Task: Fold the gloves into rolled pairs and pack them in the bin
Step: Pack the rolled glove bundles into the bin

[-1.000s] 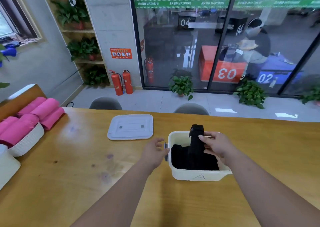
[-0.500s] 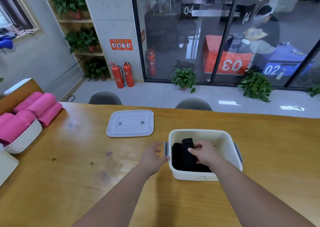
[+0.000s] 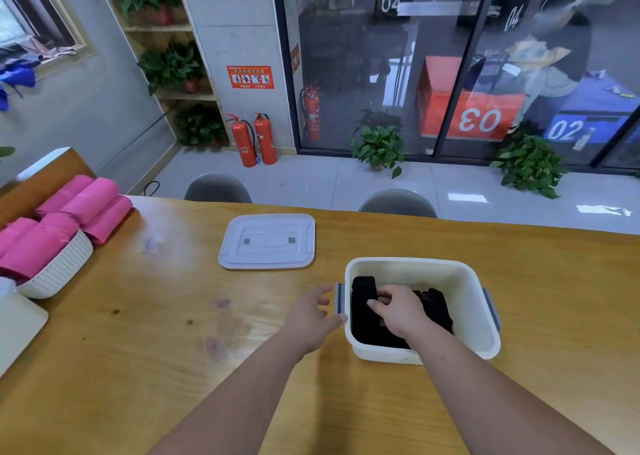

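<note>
While L hand (image 3: 313,316) rests loose at bin (image 3: 476,302) edge, R hand (image 3: 398,310) pinches gloves (image 3: 363,319) inside.

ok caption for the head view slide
Right hand grips black rolled gloves inside the white bin; left hand at its side.

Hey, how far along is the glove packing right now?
Done: black rolled gloves already lie in the white bin. In hand: the right hand grips one inside it; the left hand rests at the bin's side. Left: the lid lies off, on the table.
</note>
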{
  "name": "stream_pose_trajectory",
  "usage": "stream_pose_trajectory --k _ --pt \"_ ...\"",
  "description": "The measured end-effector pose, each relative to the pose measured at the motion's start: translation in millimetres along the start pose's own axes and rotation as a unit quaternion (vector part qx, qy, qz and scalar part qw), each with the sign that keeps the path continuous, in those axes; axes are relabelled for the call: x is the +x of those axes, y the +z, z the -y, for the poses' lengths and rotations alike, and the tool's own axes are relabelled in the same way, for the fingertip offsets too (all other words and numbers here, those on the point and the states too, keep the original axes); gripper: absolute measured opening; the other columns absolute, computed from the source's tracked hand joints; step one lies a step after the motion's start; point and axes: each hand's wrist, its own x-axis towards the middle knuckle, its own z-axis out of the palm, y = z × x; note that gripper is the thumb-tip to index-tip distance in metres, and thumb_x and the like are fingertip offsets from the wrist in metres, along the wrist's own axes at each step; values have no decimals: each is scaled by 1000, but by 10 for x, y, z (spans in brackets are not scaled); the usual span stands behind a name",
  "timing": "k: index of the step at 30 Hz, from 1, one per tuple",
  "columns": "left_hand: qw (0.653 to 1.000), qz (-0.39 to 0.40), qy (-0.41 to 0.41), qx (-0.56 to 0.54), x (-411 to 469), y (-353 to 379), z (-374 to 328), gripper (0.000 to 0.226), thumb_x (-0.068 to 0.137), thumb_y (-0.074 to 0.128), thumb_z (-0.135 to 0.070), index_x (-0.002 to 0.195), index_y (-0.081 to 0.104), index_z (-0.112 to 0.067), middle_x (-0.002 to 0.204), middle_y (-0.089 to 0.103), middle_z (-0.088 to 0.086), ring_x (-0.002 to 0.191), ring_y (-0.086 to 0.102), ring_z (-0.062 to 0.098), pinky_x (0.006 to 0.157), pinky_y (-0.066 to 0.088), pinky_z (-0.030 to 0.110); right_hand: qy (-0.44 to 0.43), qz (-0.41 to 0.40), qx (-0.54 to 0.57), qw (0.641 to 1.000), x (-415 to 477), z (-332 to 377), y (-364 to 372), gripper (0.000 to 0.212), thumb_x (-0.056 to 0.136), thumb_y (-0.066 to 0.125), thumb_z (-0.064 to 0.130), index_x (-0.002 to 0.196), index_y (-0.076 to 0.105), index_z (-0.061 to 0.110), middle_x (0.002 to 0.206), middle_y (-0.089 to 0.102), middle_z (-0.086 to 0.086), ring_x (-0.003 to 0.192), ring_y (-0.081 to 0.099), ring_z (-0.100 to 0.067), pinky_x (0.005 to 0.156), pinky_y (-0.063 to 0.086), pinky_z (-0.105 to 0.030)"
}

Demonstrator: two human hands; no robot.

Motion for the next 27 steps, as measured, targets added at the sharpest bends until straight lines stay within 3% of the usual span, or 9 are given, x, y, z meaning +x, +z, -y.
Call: stream_pose_trajectory --k 4,6,9,12,15,20,27 --pt "1000 5 0 -8 9 -14 9 72 89 83 -36 152 48 -41 129 57 -14 111 62 11 96 57 37 -2 -8 -16 1000 -36 54 8 30 91 81 31 119 73 23 100 73 8 93 72 -16 85 64 -39" --pt "1000 7 -4 -15 10 -20 12 72 89 84 -36 152 48 -42 130 56 -13 113 61 12 96 56 37 -19 -30 -133 990 -102 84 0 38 90 82 38 123 66 26 103 68 10 96 68 -15 85 59 -36" --pt "1000 7 -6 -18 12 -16 25 73 89 84 -36 152 48 -42 130 56 -14 115 61 12 95 54 36 -74 -89 -280 953 -195 137 -32 43 91 77 47 127 57 35 118 58 12 93 64 -15 73 52 -35" --pt "1000 8 -7 -21 18 -11 41 74 88 85 -39 152 47 -43 132 56 -14 117 60 11 95 55 36 -140 -56 -298 942 -216 176 -56 40 92 75 51 128 63 40 111 54 17 92 61 -10 77 54 -34" --pt "1000 6 -8 -16 29 -13 51 74 88 85 -40 152 47 -44 132 56 -14 117 60 10 96 55 37 -152 15 -316 937 -199 150 -69 56 89 78 53 140 62 37 110 53 16 102 60 -10 85 54 -32" --pt "1000 2 -10 -10 9 -6 67 75 88 84 -42 153 46 -42 132 56 -12 118 61 13 98 56 39 -143 19 -335 931 -198 88 -43 61 90 77 51 146 59 35 123 55 13 118 61 -13 93 55 -36" --pt "999 -9 -10 47 -20 -16 -12 74 89 81 -46 154 45 -39 133 55 -7 118 60 17 99 55 39 -153 22 -373 915 -273 198 -43 59 96 71 49 150 52 35 130 53 10 114 62 -19 87 54 -38"
